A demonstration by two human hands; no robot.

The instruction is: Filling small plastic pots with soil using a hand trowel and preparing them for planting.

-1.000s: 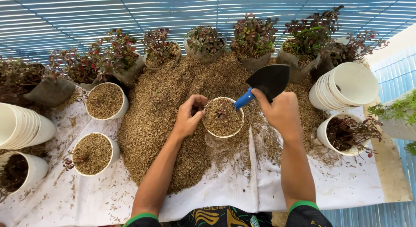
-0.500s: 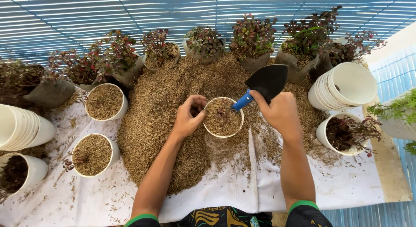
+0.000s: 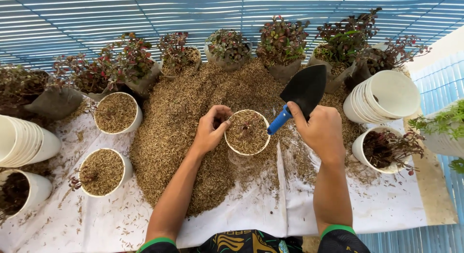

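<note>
In the middle of the frame, a small white plastic pot full of brown husks [image 3: 247, 132] is held at its rim by the left hand [image 3: 210, 130]. A black trowel with a blue handle [image 3: 299, 96] is gripped tight in the right hand [image 3: 321, 132].

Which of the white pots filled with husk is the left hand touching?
The middle pot, at the near edge of the husk heap: the left hand grips its rim. The two filled pots farther left stand untouched.

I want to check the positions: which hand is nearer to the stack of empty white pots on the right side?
Right. The right hand holds the trowel just left of the stack of pots; the left hand is farther away, at the filled pot.
</note>
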